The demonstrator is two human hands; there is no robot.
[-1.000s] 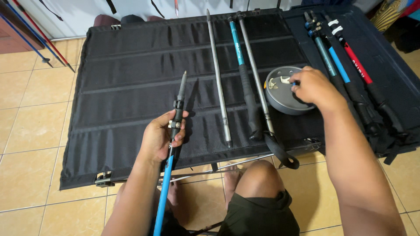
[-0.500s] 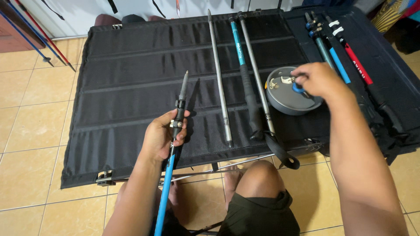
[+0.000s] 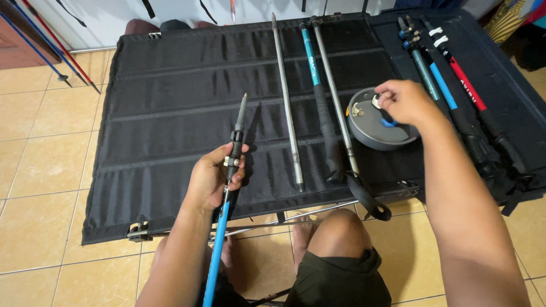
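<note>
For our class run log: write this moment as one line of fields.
left hand: grips blue pole | right hand: fingers over grey round tin | black table: three poles lying

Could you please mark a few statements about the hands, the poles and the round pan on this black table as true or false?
1. The left hand grips a blue pole at its black joint. True.
2. The right hand rests on the floor. False: it is over the grey round pan, fingers at its near rim.
3. The pan sits on the black table. True.
4. A silver tube lies on the table, left of the teal pole. True.
5. The red pole lies at the table's left edge. False: it lies at the right, beside other poles.
6. The left hand's pole lies flat on the table. False: it is held up, tip pointing away.
</note>
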